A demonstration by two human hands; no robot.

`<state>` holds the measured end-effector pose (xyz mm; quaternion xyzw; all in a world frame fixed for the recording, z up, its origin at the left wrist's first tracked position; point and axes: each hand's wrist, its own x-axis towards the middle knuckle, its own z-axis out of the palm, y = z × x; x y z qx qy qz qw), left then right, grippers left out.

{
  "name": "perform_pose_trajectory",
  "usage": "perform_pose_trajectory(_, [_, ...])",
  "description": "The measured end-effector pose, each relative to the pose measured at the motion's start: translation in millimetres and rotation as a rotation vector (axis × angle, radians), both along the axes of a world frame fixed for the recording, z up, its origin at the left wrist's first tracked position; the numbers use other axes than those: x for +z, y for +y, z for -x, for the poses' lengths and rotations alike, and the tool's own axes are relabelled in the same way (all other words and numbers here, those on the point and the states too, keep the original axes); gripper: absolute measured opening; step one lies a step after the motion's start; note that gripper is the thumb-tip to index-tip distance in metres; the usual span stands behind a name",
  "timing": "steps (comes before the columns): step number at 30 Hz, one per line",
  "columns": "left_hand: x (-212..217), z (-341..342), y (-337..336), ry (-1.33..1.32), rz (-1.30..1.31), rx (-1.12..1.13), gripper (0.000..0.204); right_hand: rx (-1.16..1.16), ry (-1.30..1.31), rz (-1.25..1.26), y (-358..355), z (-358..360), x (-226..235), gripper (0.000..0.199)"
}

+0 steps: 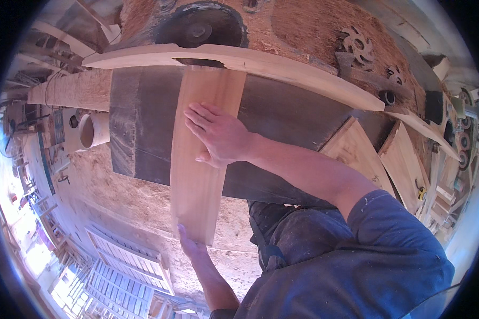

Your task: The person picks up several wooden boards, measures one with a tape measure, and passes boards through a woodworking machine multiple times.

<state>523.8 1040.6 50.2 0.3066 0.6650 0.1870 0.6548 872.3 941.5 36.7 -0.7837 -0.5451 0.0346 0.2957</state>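
Hands (218,135) flat on smooth pale plank (197,175) — sawdust everywhere

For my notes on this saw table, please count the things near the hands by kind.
Flat board under both hands: 1
Long curved boards: 1
Circular saw blades: 1
Toothed cutter heads on sawdust: 1
Hands: 2, right hand and left hand
Total: 6

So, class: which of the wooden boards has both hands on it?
The straight pale board lying across the dark table, unlike the curved board beyond.
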Motion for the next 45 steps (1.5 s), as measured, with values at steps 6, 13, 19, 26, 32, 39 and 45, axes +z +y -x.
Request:
perform_pose_trajectory(6, [-7.5,6.5,31.5,0.005,-0.007,-0.006,0.064,-0.013,-0.004,-0.017,28.7,-0.8,-1.1,0.084])
perform_pose_trajectory(13, [-14.5,11.0,66.5,0.059,-0.031,-0.032,0.07,-0.014,-0.01,0.006,60.8,-1.8,-1.2,0.085])
perform_pose_trajectory(19, [-17.9,11.5,132.1,0.047,-0.096,-0.071,0.073,-0.045,-0.029,0.004,126.8,-2.9,-3.2,0.082])
perform_pose_trajectory(26, [-5.6,2.5,171.3,-0.007,-0.08,-0.086,0.069,-0.131,-0.011,-0.006,170.7,1.6,-9.8,0.07])
perform_pose_trajectory(32, [-6.7,87.9,111.9,-0.04,-0.006,-0.045,0.062,-0.142,0.062,-0.122,101.8,88.2,4.3,0.053])
perform_pose_trajectory(39, [10.0,182.0,-36.7,-0.264,0.197,0.1,0.054,-0.619,1.188,-0.388,-30.0,261.7,8.5,0.043])
perform_pose_trajectory(45, [23.0,170.0,-177.6,-0.591,0.164,-0.073,0.055,-0.44,1.526,-0.25,-110.2,259.4,35.9,0.051])
